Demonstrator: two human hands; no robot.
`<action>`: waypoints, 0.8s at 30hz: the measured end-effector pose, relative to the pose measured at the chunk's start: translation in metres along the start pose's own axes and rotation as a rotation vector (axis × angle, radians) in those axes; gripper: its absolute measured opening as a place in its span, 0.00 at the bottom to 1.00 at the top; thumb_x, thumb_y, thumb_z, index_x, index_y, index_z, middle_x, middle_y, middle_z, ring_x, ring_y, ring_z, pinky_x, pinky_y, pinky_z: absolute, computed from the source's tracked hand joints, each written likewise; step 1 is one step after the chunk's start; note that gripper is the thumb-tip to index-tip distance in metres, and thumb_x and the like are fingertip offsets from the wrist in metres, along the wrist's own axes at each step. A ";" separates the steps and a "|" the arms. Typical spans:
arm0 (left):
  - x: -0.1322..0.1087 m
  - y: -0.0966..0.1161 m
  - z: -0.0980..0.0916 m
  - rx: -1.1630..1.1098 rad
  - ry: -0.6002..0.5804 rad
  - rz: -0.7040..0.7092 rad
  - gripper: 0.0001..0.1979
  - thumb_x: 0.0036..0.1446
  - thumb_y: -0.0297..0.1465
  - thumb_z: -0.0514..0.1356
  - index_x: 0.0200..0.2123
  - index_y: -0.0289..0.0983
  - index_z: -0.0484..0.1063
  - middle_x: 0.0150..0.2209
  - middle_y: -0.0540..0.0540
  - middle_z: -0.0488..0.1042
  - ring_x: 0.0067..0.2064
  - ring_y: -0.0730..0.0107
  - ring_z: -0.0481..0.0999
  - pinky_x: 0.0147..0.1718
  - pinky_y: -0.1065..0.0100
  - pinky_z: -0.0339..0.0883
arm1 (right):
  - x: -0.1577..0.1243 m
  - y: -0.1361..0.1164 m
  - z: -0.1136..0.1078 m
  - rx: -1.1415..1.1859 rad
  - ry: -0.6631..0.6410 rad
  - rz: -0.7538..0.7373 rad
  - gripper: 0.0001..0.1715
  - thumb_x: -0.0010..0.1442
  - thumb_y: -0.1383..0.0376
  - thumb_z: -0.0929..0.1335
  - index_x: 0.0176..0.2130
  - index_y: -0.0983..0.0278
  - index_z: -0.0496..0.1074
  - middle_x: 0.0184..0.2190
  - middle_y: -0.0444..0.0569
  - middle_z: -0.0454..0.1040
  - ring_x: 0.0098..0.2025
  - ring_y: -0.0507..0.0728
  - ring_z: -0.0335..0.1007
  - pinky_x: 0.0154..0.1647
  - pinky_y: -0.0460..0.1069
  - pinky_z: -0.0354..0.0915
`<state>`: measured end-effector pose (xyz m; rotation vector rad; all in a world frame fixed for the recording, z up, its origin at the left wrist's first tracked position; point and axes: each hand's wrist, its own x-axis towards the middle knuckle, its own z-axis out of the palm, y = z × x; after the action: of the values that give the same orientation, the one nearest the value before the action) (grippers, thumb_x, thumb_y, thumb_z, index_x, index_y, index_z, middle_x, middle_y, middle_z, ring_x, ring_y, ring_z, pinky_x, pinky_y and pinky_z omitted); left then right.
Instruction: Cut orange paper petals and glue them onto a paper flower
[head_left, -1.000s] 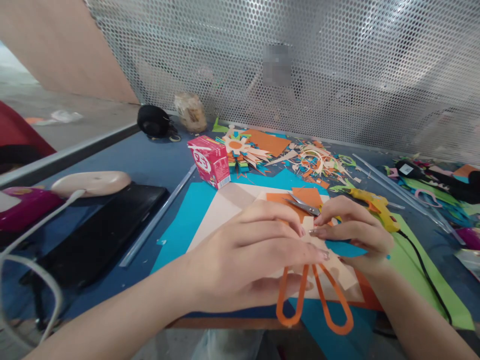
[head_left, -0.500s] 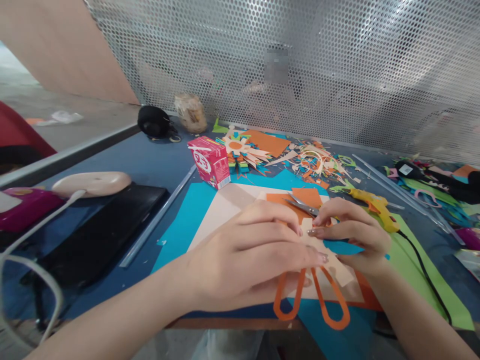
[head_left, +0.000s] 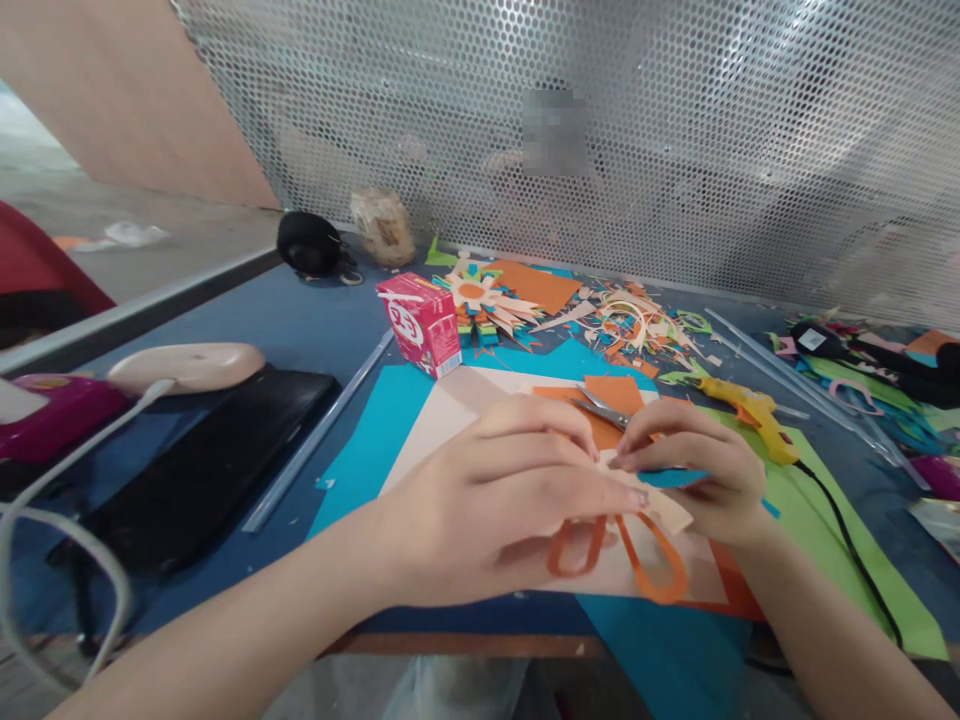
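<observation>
My left hand (head_left: 495, 500) and my right hand (head_left: 697, 465) meet over a pale peach paper sheet (head_left: 450, 410) near the table's front edge. Together they pinch a small paper piece made of cream, teal and orange parts (head_left: 664, 510). Two orange paper loops (head_left: 645, 560) hang from its lower end. Both hands have their fingers closed on that piece. Small steel scissors (head_left: 604, 410) lie on an orange sheet just beyond my fingertips.
A yellow glue gun (head_left: 746, 410) with a black cord lies right of my hands. A red carton (head_left: 420, 325), a paper flower (head_left: 480, 295) and scraps (head_left: 637, 325) sit farther back. A black tablet (head_left: 202, 460) lies left. Perforated metal screen (head_left: 675, 130) closes the back.
The paper piece has been drawn up toward my hands, so the orange loops sit higher over the peach sheet. My right fingers have curled lower over the piece.
</observation>
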<state>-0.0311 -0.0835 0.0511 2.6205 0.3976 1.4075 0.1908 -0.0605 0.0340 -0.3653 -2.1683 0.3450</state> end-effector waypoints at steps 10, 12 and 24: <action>-0.006 -0.030 0.002 -0.205 0.244 -0.360 0.22 0.53 0.32 0.62 0.51 0.39 0.65 0.51 0.40 0.70 0.48 0.62 0.72 0.39 0.64 0.70 | -0.004 0.008 0.007 0.021 0.154 0.346 0.06 0.53 0.72 0.70 0.30 0.61 0.70 0.32 0.47 0.73 0.33 0.52 0.71 0.31 0.45 0.67; -0.006 -0.034 0.002 -0.227 0.252 -0.403 0.17 0.54 0.30 0.61 0.47 0.38 0.67 0.48 0.41 0.72 0.43 0.65 0.74 0.34 0.67 0.70 | -0.005 0.010 0.007 0.050 0.170 0.342 0.05 0.53 0.71 0.70 0.30 0.62 0.71 0.31 0.47 0.73 0.33 0.52 0.72 0.31 0.46 0.67; 0.003 -0.014 -0.003 0.034 0.109 0.053 0.08 0.51 0.22 0.63 0.36 0.34 0.73 0.30 0.45 0.78 0.35 0.71 0.77 0.37 0.69 0.75 | -0.006 0.012 0.002 0.179 0.185 0.054 0.17 0.51 0.78 0.70 0.40 0.61 0.76 0.35 0.48 0.73 0.36 0.53 0.70 0.37 0.50 0.68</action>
<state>-0.0346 -0.0697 0.0519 2.6068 0.3709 1.5784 0.1943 -0.0520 0.0237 -0.3411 -1.9333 0.5119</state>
